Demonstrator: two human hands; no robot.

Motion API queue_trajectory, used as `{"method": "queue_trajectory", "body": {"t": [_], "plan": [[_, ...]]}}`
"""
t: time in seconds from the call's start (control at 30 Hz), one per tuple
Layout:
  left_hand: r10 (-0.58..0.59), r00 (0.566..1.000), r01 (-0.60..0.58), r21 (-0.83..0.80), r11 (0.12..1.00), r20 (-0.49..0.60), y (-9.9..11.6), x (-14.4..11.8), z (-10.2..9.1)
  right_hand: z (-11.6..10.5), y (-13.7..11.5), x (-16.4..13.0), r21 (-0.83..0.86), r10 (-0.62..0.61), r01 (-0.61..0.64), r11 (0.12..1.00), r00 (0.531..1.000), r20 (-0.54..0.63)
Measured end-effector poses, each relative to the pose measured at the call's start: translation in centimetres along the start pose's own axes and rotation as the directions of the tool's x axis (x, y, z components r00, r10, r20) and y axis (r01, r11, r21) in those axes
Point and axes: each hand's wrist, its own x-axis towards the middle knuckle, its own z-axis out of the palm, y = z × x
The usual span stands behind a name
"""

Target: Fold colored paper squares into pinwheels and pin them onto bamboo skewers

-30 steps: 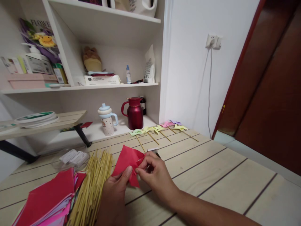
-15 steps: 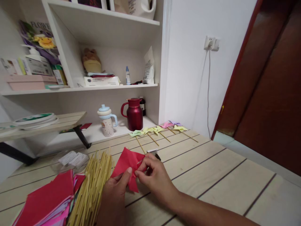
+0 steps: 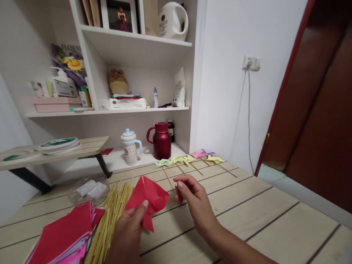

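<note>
Red paper (image 3: 154,198) is pinched in the left hand (image 3: 130,224); the right hand (image 3: 197,204) curls nearby; I can't tell if it holds anything.

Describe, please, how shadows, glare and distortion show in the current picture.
Head view: soft highlights on the red jug; no glare on the red paper; a faint shadow on the wall beside the cable; a soft shadow on the table near the right hand; the door leans, probably wide-angle distortion.

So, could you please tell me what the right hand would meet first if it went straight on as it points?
Probably the green pinwheel's stick, though depth is unclear and the right hand might pass above it.
</note>
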Motion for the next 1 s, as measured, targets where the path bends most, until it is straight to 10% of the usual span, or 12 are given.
{"method": "queue_trajectory", "body": {"t": [0.23,0.53,1.0], "plan": [[-0.047,0.980,0.060,-0.063,0.996,0.191,-4.9,2.7,0.0,-0.6,-0.3,0.7,0.048,0.291,-0.305,0.951,0.939,0.184],[0.142,0.990,-0.130,0.362,0.923,-0.008,-4.8,2.8,0.4,-0.8,-1.4,0.4,-0.012,0.383,-0.410,0.912,0.841,0.383],[0.413,0.911,-0.367,0.420,0.830,-0.021,-6.4,2.9,0.6,-0.4,-0.5,0.1,-0.146,0.339,-0.307,0.940,0.881,0.331]]}}
